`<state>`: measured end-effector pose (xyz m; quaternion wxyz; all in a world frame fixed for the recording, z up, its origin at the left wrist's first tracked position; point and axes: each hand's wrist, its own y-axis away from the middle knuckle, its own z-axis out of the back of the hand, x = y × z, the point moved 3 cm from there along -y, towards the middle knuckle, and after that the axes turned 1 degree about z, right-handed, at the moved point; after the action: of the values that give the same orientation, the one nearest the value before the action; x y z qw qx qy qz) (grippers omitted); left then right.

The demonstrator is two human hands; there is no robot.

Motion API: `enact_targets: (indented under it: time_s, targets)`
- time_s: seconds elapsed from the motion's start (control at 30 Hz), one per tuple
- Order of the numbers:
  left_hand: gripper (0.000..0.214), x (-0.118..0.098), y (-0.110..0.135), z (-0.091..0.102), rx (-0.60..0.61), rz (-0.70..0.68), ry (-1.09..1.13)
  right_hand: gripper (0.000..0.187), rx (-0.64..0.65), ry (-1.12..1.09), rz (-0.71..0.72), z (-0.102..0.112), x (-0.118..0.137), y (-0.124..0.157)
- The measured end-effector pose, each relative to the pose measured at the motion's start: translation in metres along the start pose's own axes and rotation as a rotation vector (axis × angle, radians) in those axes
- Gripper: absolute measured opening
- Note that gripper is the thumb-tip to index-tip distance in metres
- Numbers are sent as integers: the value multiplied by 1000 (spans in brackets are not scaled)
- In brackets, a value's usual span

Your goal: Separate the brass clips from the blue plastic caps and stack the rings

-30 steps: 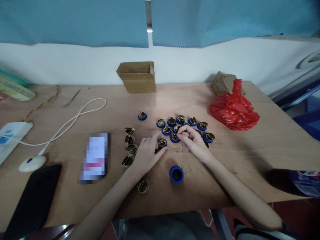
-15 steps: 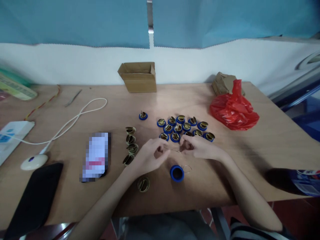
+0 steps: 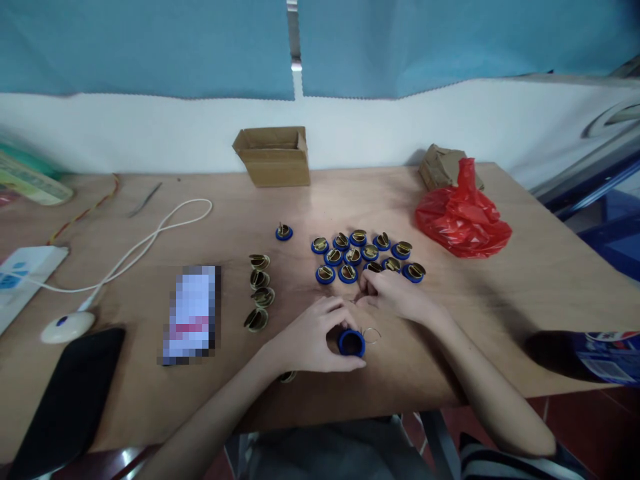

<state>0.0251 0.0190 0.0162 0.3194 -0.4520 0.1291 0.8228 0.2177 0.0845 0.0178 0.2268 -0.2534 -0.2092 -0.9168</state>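
My left hand (image 3: 313, 337) is curled around a small round blue cup-like piece (image 3: 352, 343) with a dark inside, its thumb along the near edge and its fingers at the far edge. A thin wire loop (image 3: 372, 335) lies on the table just right of that piece. My right hand (image 3: 395, 293) is closed in a pinch, with a bit of thin wire (image 3: 356, 301) showing at its fingertips. Beyond it sit several blue-rimmed round pieces (image 3: 348, 273) with brass-coloured tops. Left of my left hand, several brass-coloured round pieces (image 3: 260, 297) without blue rims form a column.
A lone blue-rimmed piece (image 3: 284, 232) sits farther back. At the wall stands an open cardboard box (image 3: 279, 167). A red plastic bag (image 3: 463, 220) and a dark bottle (image 3: 575, 357) are on the right. Two phones, one a lit phone (image 3: 193, 313), and a white cable (image 3: 150, 233) lie left.
My left hand has left the thin wire stretched between both hands and come down toward me, around the blue piece. My right hand stays nearly in place, still pinching.
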Motion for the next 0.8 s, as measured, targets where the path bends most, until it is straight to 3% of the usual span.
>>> enact_targets:
  time_s: [0.3,0.47,0.67,0.8]
  targets:
    - [25,-7,-1,9,-96,-54,137,12,19,10,14,-1,-1,-2]
    - [19,-4,-3,24,-228,-64,163,9,50,50,34,-1,0,-3]
    - [19,-2,3,50,-333,-20,74,10,75,85,21,-2,1,-4]
    - [21,-12,33,57,-370,73,-142,11,77,104,43,1,5,-2]
